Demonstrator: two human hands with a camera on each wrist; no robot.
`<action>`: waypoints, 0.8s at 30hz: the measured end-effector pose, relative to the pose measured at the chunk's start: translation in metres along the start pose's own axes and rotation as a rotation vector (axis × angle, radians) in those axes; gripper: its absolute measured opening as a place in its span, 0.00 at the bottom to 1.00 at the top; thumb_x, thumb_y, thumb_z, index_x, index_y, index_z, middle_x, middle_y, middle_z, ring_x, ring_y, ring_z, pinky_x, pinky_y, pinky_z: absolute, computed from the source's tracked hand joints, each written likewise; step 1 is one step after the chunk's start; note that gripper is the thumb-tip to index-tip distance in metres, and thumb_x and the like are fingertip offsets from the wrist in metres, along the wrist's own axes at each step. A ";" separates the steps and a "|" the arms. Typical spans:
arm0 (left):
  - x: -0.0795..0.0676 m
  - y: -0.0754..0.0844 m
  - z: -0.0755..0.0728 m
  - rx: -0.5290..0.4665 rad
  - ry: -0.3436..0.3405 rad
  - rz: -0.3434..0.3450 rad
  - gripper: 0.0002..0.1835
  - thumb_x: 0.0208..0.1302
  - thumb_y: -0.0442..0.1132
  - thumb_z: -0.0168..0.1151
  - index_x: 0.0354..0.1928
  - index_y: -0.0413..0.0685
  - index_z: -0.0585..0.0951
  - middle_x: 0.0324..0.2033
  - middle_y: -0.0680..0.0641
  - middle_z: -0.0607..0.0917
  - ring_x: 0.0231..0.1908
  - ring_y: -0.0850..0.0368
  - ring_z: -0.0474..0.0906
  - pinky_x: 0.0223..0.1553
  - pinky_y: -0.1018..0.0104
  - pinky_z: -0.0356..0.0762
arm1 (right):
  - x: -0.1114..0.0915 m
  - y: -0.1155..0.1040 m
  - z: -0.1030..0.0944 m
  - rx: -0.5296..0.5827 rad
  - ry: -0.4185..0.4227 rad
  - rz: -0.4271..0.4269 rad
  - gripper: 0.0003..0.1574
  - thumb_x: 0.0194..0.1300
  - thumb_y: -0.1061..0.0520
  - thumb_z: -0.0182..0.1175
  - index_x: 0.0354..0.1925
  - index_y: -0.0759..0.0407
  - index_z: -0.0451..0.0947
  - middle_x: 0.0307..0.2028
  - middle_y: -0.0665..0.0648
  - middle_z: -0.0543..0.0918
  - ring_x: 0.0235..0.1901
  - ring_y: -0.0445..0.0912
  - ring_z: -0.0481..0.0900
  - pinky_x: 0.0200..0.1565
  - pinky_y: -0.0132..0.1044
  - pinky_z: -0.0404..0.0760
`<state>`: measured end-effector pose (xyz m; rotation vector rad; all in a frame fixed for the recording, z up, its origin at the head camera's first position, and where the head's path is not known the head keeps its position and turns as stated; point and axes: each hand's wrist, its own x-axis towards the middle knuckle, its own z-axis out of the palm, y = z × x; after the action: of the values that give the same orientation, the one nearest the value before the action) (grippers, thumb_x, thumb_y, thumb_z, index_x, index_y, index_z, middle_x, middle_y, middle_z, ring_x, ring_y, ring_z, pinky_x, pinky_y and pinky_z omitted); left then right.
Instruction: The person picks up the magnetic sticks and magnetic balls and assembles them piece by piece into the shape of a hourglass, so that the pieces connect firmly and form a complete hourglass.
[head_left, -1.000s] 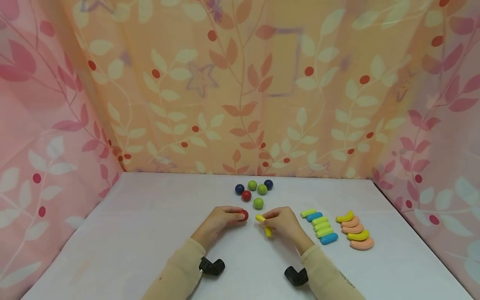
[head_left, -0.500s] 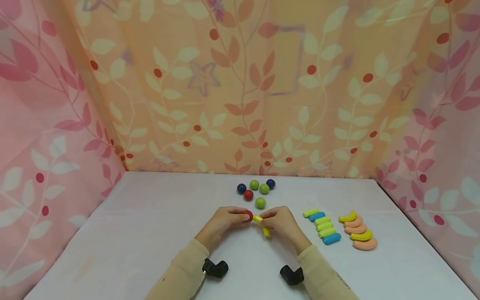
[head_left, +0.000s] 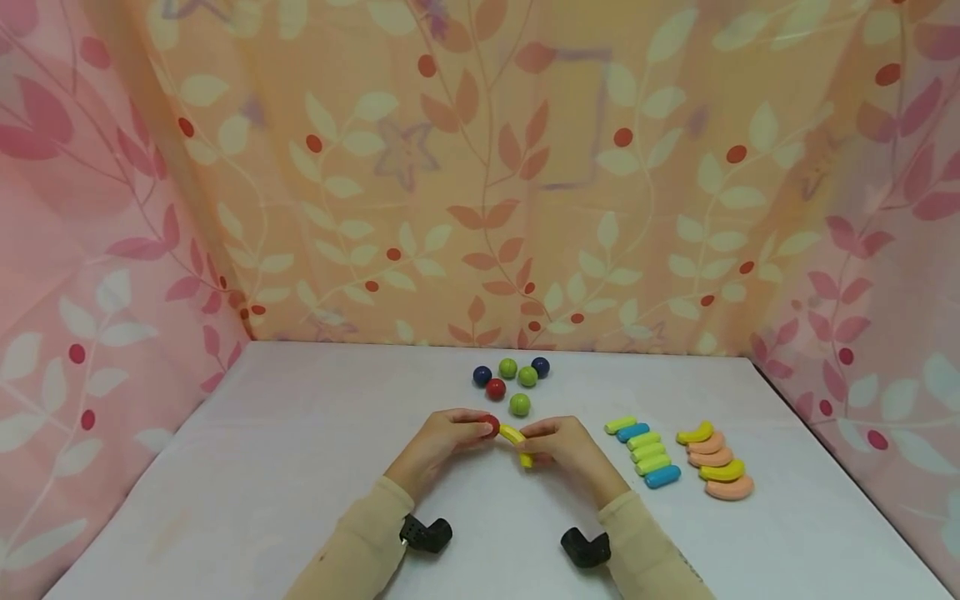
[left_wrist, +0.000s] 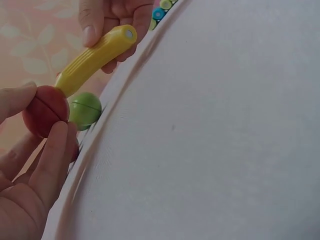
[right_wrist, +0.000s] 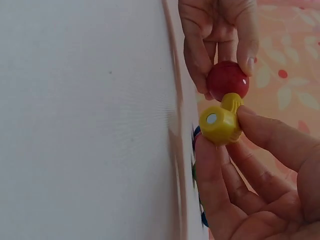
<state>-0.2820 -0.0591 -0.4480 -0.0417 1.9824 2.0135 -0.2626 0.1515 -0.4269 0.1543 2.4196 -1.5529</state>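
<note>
My left hand (head_left: 447, 435) pinches a red ball (left_wrist: 45, 111) between thumb and fingertips. A curved yellow magnetic stick (left_wrist: 95, 59) meets the ball with one end. Its other end carries a round silvery magnet, plain in the right wrist view on the yellow tip (right_wrist: 225, 131). Thumb and fingers of my right hand (head_left: 564, 443) grip the stick near that free end. Both hands are held above the white table (head_left: 300, 467). Just beyond them lies a green ball (head_left: 520, 405).
Behind the hands are another red ball (head_left: 496, 389), dark blue balls (head_left: 482, 377) and more green balls (head_left: 528, 377). To the right lie a column of short green and blue sticks (head_left: 648, 464) and a column of curved yellow and peach sticks (head_left: 711, 457). Patterned curtains (head_left: 480, 167) enclose the table.
A second ago the red ball and yellow stick were apart. The right hand has brought the stick leftward, and its end now touches the ball. The loose pieces have stayed put.
</note>
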 end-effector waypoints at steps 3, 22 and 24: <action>-0.001 0.001 0.000 0.005 -0.011 0.005 0.20 0.60 0.36 0.71 0.52 0.35 0.82 0.50 0.41 0.85 0.43 0.57 0.84 0.53 0.62 0.83 | 0.000 0.001 -0.002 0.006 -0.004 0.004 0.16 0.59 0.55 0.72 0.46 0.58 0.87 0.43 0.54 0.87 0.36 0.44 0.81 0.42 0.35 0.86; -0.003 0.004 -0.010 0.129 -0.188 -0.021 0.17 0.66 0.41 0.66 0.48 0.34 0.84 0.41 0.47 0.87 0.39 0.60 0.83 0.50 0.64 0.85 | 0.006 0.007 -0.008 0.079 -0.051 -0.012 0.14 0.60 0.55 0.71 0.43 0.60 0.88 0.42 0.55 0.89 0.36 0.45 0.83 0.44 0.37 0.86; -0.003 0.004 -0.010 0.145 -0.200 -0.025 0.17 0.65 0.43 0.67 0.48 0.35 0.84 0.41 0.47 0.87 0.39 0.59 0.83 0.49 0.64 0.85 | 0.006 0.007 -0.009 0.071 -0.063 -0.020 0.14 0.60 0.55 0.71 0.43 0.61 0.88 0.41 0.56 0.89 0.35 0.45 0.83 0.43 0.37 0.86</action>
<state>-0.2820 -0.0697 -0.4434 0.1603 1.9829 1.7773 -0.2678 0.1620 -0.4311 0.0938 2.3265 -1.6275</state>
